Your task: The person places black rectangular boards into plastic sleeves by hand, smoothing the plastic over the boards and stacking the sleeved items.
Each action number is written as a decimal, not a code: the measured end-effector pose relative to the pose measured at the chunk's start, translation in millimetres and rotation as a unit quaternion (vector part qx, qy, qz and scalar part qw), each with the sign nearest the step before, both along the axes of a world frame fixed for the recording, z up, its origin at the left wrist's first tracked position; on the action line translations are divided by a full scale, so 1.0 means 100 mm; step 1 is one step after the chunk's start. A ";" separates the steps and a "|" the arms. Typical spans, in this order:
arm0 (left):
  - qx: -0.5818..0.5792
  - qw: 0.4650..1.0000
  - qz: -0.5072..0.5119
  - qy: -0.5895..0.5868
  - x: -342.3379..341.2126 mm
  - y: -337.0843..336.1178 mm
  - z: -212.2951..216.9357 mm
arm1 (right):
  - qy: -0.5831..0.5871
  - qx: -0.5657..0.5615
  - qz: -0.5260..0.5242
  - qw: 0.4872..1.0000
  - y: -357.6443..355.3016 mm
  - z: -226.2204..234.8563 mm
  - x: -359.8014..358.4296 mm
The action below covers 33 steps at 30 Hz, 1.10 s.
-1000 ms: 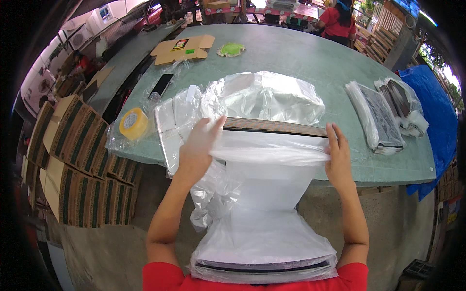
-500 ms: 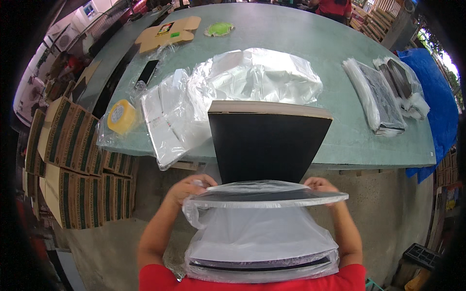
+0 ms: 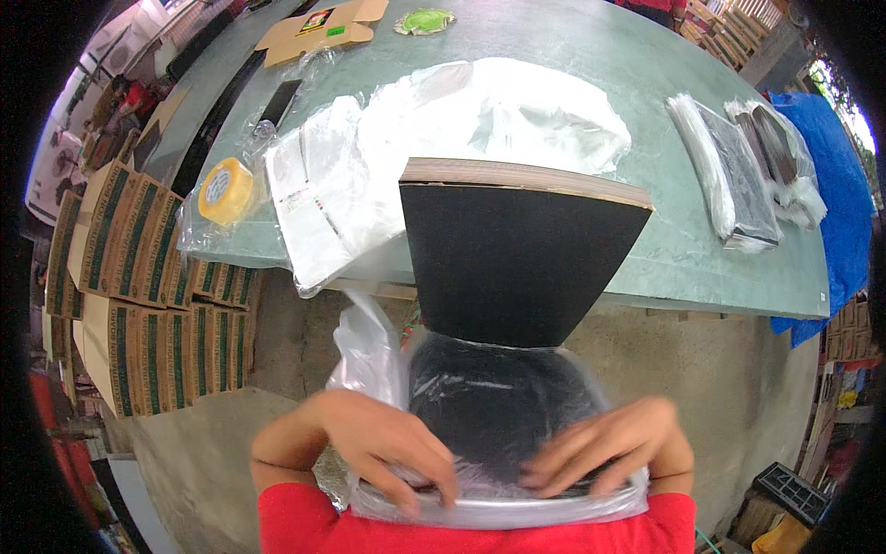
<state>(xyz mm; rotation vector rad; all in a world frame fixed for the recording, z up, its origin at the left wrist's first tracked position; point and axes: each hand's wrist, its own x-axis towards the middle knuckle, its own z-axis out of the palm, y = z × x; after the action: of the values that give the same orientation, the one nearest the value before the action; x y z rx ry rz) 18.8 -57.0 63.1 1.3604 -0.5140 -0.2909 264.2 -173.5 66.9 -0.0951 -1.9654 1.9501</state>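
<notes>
A flat black panel [image 3: 503, 402] in clear plastic lies close to my body, its pale near edge running just below my fingertips. My left hand [image 3: 392, 448] rests on the left of this wrapped panel, fingers apart and bent downward. Over its right side, my right hand [image 3: 604, 448] is spread, slightly blurred, with the fingertips on the plastic. A loose fold of clear plastic bag [image 3: 367, 346] stands up beyond my left hand. Just ahead, a stack of black boards [image 3: 517, 258] leans upright by the table edge, its layered ends showing on top. Whatever is under the wrapped panel is hidden.
The green table [image 3: 701, 268] bears a white heap of plastic bags [image 3: 498, 115], a yellow tape roll [image 3: 226, 192] and wrapped black panels [image 3: 724, 175]. Cardboard boxes [image 3: 138, 240] are stacked at left. A blue tarp [image 3: 831, 203] hangs at the right edge.
My hands have come back toward my body and down onto the plastic. The wrapped panel held up by its sides has been lowered flat. The view has shifted slightly.
</notes>
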 end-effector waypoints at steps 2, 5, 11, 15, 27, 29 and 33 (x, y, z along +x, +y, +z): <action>-0.015 0.990 -0.047 0.134 0.09 -0.19 -0.34 | -0.154 0.015 -0.085 0.984 -0.18 -0.41 -0.40; 0.236 0.913 0.278 0.184 0.02 -0.23 -1.72 | -0.353 -0.063 -0.134 0.924 -0.10 -1.47 -0.26; 0.404 0.811 0.372 0.203 0.45 0.19 -1.34 | -0.375 -0.117 -0.129 0.911 0.38 -1.64 -0.04; 0.159 0.851 0.496 -0.065 0.74 0.33 0.00 | -0.096 -0.085 -0.425 0.896 0.75 -0.59 -0.35; 0.020 0.757 0.653 0.020 0.50 0.63 0.02 | -0.148 -0.203 -0.331 0.910 0.31 -0.86 0.07; 0.010 0.778 0.628 0.016 0.49 0.58 -0.07 | 0.008 -0.236 -0.353 0.905 0.28 -0.93 0.10; -0.017 0.817 0.573 0.057 0.47 0.47 -0.16 | 0.104 -0.322 -0.468 0.816 0.42 -0.77 0.07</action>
<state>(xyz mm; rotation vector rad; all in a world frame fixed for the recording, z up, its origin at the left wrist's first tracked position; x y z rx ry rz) 66.1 -10.0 47.5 1.3812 0.4533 0.6300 271.0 -131.7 -10.1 -0.8135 -0.7408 1.6828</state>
